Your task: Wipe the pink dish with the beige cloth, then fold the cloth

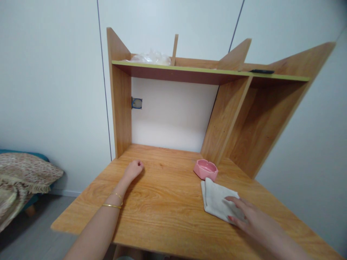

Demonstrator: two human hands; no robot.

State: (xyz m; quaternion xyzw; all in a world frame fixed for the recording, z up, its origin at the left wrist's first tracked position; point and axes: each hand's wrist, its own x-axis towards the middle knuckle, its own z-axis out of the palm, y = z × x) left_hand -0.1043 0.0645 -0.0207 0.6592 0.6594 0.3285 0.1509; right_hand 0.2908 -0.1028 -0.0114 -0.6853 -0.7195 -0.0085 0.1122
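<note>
My right hand [245, 215] lies flat with fingers stretched out on a folded white cloth [215, 198], pressing it onto the wooden desk [162, 206]. Just beyond the cloth stands a small pink dish [205, 169], touching or nearly touching the cloth's far edge. My left hand [133, 169] rests on the desk further left, its fingers curled into a loose fist with nothing visible in them. Two thin gold bangles circle my left wrist.
The desk has a wooden hutch with an upper shelf [189, 70] bearing a clear plastic bag [150, 57] and a dark flat object [261, 71]. A wall socket [137, 103] sits in the back panel. A bed with a patterned blanket [18, 177] stands at left.
</note>
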